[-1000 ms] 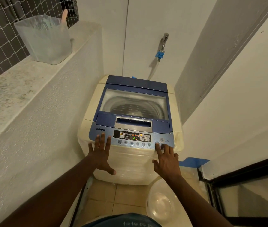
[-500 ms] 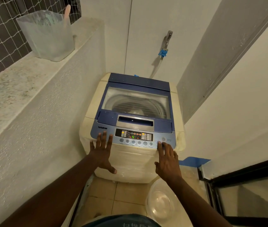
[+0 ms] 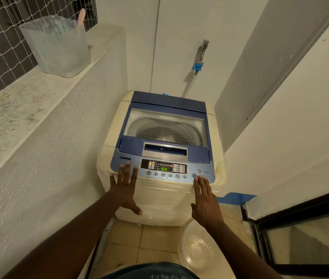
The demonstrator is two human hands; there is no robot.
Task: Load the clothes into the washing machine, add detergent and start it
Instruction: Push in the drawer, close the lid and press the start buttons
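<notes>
A cream top-loading washing machine [image 3: 159, 200] with a blue top stands in a narrow corner. Its clear lid [image 3: 166, 125] is closed and the drum shows through it. The control panel [image 3: 163, 168] is lit and reads 44 in green. My left hand [image 3: 125, 186] lies flat and open on the panel's left front edge. My right hand [image 3: 204, 196] is open too, with its fingertips at the start/pause button [image 3: 194, 175] on the panel's right. A frosted plastic detergent tub [image 3: 56, 45] with a pink scoop handle stands on the ledge at the upper left.
A concrete ledge [image 3: 18, 101] and rough wall close in the left side. A tap [image 3: 201, 55] with a blue hose fitting is on the back wall. A clear plastic basin [image 3: 197, 246] lies on the tiled floor by my right arm. A dark-framed glass door [image 3: 304, 238] stands at the right.
Both hands have stayed at the panel's front edge, the right fingertips by the start button. The view has shifted slightly.
</notes>
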